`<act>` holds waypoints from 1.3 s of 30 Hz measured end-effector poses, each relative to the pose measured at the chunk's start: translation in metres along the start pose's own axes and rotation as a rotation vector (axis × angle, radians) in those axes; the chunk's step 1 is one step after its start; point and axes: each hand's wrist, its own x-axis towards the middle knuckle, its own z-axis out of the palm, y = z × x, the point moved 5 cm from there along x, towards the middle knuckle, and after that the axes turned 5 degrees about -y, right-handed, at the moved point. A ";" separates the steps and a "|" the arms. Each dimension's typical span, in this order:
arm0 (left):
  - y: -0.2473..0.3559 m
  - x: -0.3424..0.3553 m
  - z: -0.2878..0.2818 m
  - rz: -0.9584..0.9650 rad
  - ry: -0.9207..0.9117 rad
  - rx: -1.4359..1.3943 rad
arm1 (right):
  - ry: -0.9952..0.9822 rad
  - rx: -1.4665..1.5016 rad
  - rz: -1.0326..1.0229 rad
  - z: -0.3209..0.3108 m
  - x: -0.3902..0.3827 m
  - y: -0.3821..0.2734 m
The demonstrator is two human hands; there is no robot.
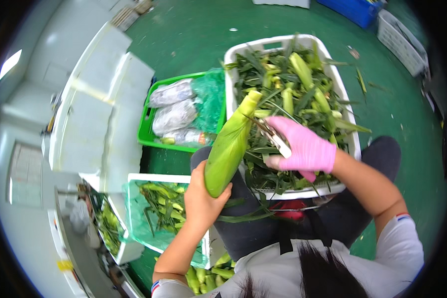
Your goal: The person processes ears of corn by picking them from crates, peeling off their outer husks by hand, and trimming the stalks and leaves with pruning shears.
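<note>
My bare left hand [202,194] is wrapped round the lower end of an ear of corn [228,146] in its green husk, tilted with its pale stalk end up and to the right. Beside that stalk, my right hand [303,145], in a pink glove, grips a pair of pruning shears [274,137] with pale handles. The shears' blades point up-left, close to the husk; whether they touch it I cannot tell. Beneath my right hand, a white crate [350,116] holds a heap of husk leaves [253,64] and stalk pieces.
Left of the crate, a green basket [145,126] holds wrapped bundles and green netting. A foam box [159,177] with green plastic and corn stands near my left arm; more ears [211,278] lie below it. Stacked foam boxes [92,114] rise at left. A white basket [400,44] stands far right.
</note>
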 end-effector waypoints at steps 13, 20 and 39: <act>0.026 0.079 0.050 0.088 -0.606 -0.269 | 0.130 0.686 0.321 -0.015 -0.052 0.104; 0.112 0.129 0.013 0.650 -0.579 0.443 | 0.163 0.102 -0.029 -0.067 -0.051 0.070; 0.067 0.115 0.145 -0.316 -0.216 -2.181 | 0.436 0.790 0.203 -0.043 -0.068 0.085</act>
